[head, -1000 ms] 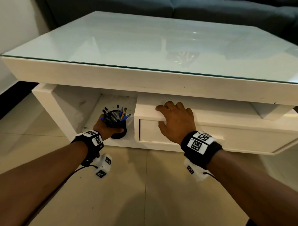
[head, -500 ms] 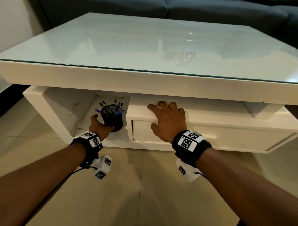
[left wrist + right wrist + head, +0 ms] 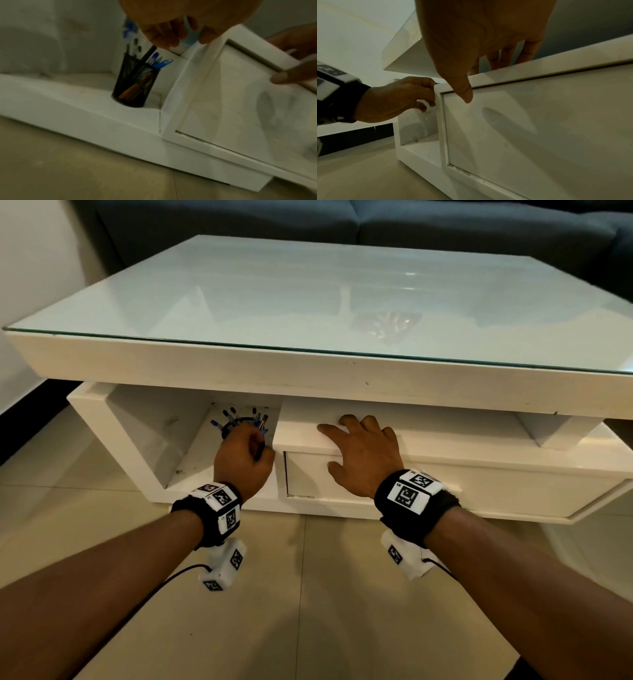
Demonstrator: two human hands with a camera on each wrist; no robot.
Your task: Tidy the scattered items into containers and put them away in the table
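Note:
A black mesh pen holder (image 3: 236, 426) full of pens stands upright on the white table's open lower shelf (image 3: 193, 470), next to the drawer unit. My left hand (image 3: 244, 457) hovers just in front of and above the pen holder (image 3: 135, 83). Its fingers (image 3: 163, 36) are loosely curled, hold nothing, and sit by the drawer unit's left corner. My right hand (image 3: 363, 453) lies flat on top of the drawer unit, fingers straight. Its thumb (image 3: 464, 89) presses on the closed drawer front (image 3: 539, 121).
The glass table top (image 3: 308, 302) overhangs the shelf and the drawer (image 3: 479, 494), leaving a low gap. A dark sofa (image 3: 376, 220) stands behind the table. Beige floor tiles (image 3: 308, 611) lie below my arms, and a wall is at the left.
The left hand pushed the pen holder deeper onto the shelf, then let go and drew back towards the drawer unit's corner. The right hand has stayed on the drawer unit.

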